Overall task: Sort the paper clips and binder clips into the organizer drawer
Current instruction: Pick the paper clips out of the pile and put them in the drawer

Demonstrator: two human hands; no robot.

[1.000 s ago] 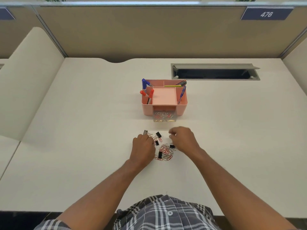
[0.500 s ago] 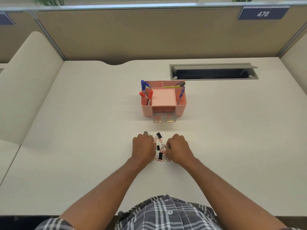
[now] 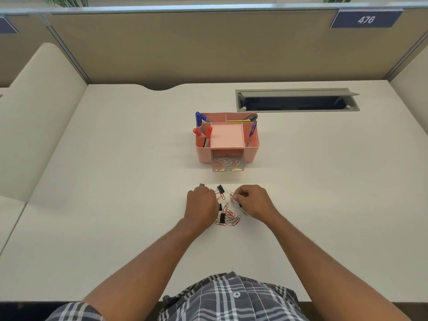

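The left hand (image 3: 201, 208) rests knuckles-up on the desk (image 3: 115, 181), fingers curled under; whether it grips anything cannot be told. Just beyond its fingertips lie two binder clips (image 3: 220, 188). Between the hands, a pile of paper clips (image 3: 228, 217) lies scattered. The right hand (image 3: 253, 200) pinches a few paper clips at its fingertips. Well ahead of both hands stands the pink organizer (image 3: 252, 147), its clear drawer (image 3: 228, 163) pulled open, holding clips.

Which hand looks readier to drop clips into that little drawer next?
Probably the right hand: its fingers already pinch paper clips, and the open drawer lies straight ahead. The left hand rests curled beside the pile.
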